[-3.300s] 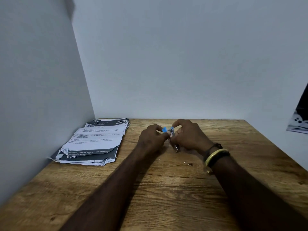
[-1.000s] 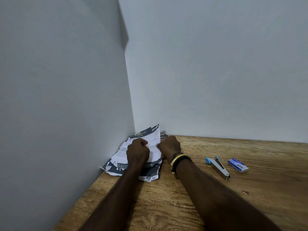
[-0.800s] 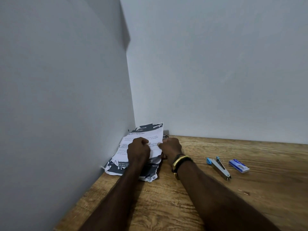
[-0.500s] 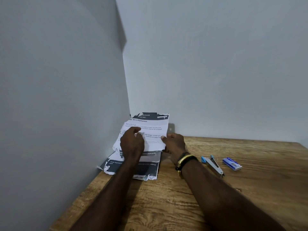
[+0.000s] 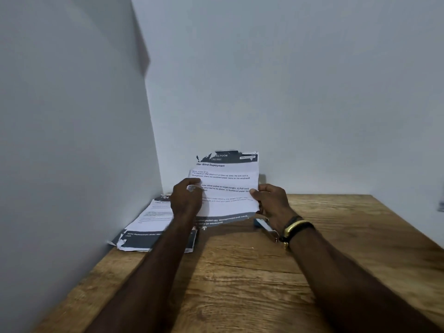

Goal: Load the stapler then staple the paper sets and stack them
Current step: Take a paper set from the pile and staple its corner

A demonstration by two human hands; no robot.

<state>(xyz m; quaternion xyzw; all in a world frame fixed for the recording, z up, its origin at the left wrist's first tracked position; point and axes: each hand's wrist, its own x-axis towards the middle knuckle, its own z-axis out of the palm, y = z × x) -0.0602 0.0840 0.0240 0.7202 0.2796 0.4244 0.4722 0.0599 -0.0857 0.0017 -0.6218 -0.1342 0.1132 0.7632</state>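
Note:
I hold a printed paper set (image 5: 228, 186) upright above the wooden table (image 5: 252, 280), its torn dark header at the top. My left hand (image 5: 186, 198) grips its left edge and my right hand (image 5: 270, 203) grips its right edge. The remaining paper pile (image 5: 151, 227) lies flat in the table's back left corner, partly behind my left forearm. The stapler (image 5: 263, 225), blue at one end, lies on the table just below my right hand, mostly hidden by the wrist. The staple box is out of sight.
Plain walls close the table on the left and at the back. My right wrist carries a gold and a dark bracelet (image 5: 296, 229). The table's right edge (image 5: 408, 227) runs diagonally toward me.
Both hands have lifted the top paper set off the pile and carried it up and to the right, over toward the stapler. The stapler and staple box have become hidden.

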